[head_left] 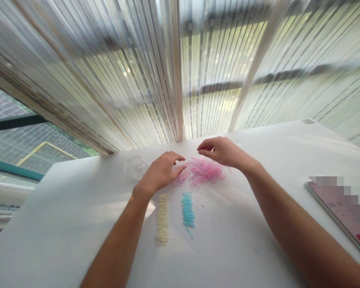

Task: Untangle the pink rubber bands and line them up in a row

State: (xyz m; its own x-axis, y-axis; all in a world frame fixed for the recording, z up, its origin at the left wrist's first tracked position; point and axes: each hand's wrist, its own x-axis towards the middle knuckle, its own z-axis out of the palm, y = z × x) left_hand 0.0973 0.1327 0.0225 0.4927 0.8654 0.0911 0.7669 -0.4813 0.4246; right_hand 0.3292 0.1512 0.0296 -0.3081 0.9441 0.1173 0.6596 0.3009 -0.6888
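A loose heap of pink loops that look like paper clips (208, 171) lies mid-table. My left hand (165, 170) is at the heap's left edge, thumb and forefinger apart with nothing visible between them. Above the heap's far side, my right hand (219, 150) has its thumb and forefinger pinched together. A tiny pale tip shows at those fingers, too small to name. Nearer to me, a column of cream-coloured clips (162, 220) runs below my left hand. Beside it on the right is a shorter column of blue clips (188, 210), with one clip slanting off its near end.
Behind my left hand stands a clear round container (136, 167). A phone or tablet (342, 216) lies at the right side of the white table (228, 248). Vertical slatted blinds or curtains (138, 80) hang along the far edge, and a window is at the left.
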